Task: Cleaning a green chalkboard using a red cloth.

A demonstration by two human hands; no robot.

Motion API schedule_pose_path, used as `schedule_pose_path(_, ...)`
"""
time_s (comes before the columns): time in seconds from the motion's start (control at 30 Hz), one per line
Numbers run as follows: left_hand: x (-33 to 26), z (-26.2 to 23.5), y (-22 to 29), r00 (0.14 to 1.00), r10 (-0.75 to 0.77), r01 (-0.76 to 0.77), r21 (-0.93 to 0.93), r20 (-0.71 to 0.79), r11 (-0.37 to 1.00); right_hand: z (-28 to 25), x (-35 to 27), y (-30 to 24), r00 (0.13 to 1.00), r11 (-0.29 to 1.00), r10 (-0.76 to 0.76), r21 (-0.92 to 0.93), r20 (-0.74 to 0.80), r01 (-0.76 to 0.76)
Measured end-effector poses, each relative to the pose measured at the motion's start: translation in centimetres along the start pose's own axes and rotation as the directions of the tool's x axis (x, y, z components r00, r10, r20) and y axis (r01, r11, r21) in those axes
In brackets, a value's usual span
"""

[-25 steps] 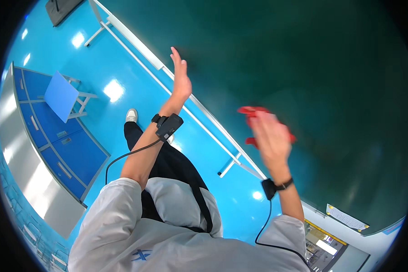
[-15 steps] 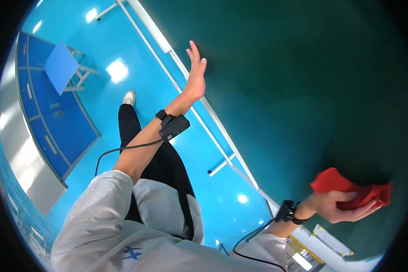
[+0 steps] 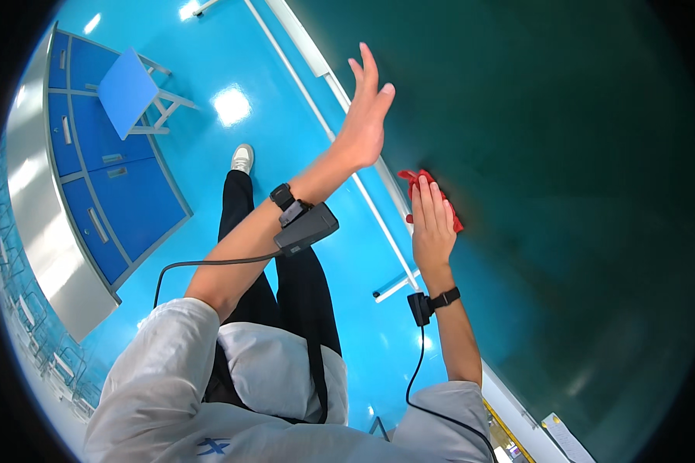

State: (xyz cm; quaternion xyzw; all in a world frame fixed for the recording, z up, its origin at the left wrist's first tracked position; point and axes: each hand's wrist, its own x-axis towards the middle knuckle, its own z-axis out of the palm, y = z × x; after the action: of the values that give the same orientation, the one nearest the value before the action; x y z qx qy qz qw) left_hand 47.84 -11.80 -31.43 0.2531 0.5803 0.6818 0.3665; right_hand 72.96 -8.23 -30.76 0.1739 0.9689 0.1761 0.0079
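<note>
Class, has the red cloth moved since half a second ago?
Yes: the red cloth has moved along the green board, away from the white paper sheet.

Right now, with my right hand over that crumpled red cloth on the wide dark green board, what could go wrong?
The crumpled red cloth sits close to the straight white frame edging the wide dark green board, so your right hand might slip past or knock that edge. Also, the thin black cable hanging loosely from your right wrist could snag during a wide swing.
</note>
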Motion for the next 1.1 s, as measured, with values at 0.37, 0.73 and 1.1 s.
schedule_pose_path(0.37,4.0,-1.9,1.1,0.937,0.328,-0.305,0.175,-0.122,0.936,-27.6,1.1,10.1,0.531,0.655,-0.095,-0.455,-0.842,-0.603)
schedule_pose_path(0.73,3.7,-3.1,1.8,0.961,0.246,-0.272,0.260,0.129,0.926,-3.6,3.4,1.3,0.958,0.875,-0.151,-0.483,-0.244,0.015)
schedule_pose_path(1.1,3.5,-4.0,-0.8,0.901,0.408,-0.432,0.378,0.147,0.818,10.2,-2.4,-2.4,0.927,0.863,-0.332,-0.341,0.174,0.373)
